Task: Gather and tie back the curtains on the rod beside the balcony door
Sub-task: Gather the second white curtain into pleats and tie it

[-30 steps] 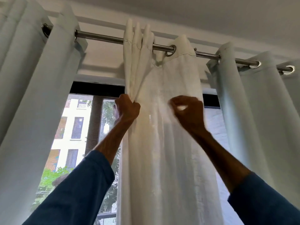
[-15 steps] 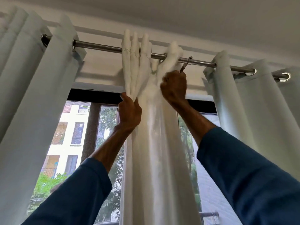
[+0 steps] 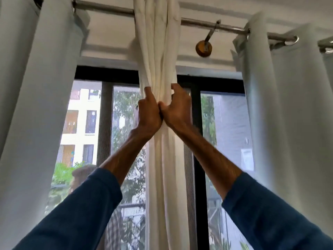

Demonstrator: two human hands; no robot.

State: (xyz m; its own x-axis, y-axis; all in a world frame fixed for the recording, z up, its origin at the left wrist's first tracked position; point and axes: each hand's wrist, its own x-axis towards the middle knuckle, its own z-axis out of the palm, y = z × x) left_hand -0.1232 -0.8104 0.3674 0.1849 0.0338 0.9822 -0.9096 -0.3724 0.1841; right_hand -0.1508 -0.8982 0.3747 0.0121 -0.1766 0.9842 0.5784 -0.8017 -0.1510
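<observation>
Nearest the camera, two dark blue sleeves, left [image 3: 75, 213] and right [image 3: 270, 222], reach up and inward. The bare forearms converge until the hands meet.

The left hand [image 3: 148, 112] and right hand [image 3: 177, 109] press heel to heel. Each wraps its fingers round one side of the bunched white fabric curtain [image 3: 158, 42] and grasps it as one tight bundle. Above the grip the folds rise narrow to the silver metal curtain rod [image 3: 198, 23]. Below it the cloth hangs straight down between the forearms.

A pale grey-blue eyelet curtain hangs well apart on the left [image 3: 36, 105] and another on the right [image 3: 288, 105], with bare rod on both sides of the bundle. To the bundle's right, a metal bracket on a round wooden wall mount [image 3: 203, 48] holds the rod. Farther back stands the black-framed window [image 3: 106, 74], with trees and a pale building beyond.
</observation>
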